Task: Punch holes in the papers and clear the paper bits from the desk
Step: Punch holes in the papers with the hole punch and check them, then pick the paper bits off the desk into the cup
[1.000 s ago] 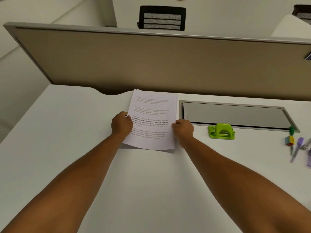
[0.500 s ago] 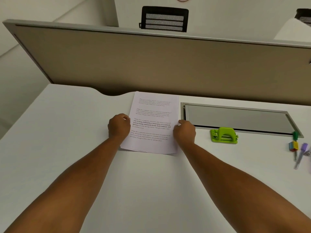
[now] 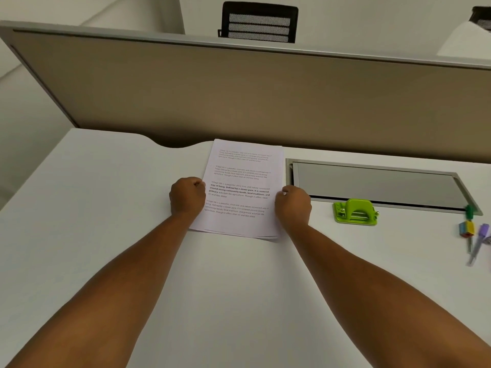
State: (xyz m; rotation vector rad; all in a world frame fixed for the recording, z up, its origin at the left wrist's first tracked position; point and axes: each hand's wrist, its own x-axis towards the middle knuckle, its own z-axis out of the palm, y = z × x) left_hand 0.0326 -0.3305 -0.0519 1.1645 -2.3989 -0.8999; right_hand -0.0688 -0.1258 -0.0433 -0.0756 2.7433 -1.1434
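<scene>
Since a second ago, the white surface (image 3: 79, 208) shows your stack of white printed papers (image 3: 240, 192) settled flat. Left hand (image 3: 187, 199) and right hand (image 3: 292, 205) grip its side edges, squaring it. No holes yet; next, reach for the green hole punch (image 3: 355, 211).

The desk (image 3: 106, 208) is smooth, matt white laminate. The papers (image 3: 241, 181) are thin matt sheets with printed text. The hole punch (image 3: 355, 211) is glossy green plastic. The cable hatch (image 3: 377, 181) looks like brushed grey metal. The partition (image 3: 239, 96) appears matt beige.
</scene>
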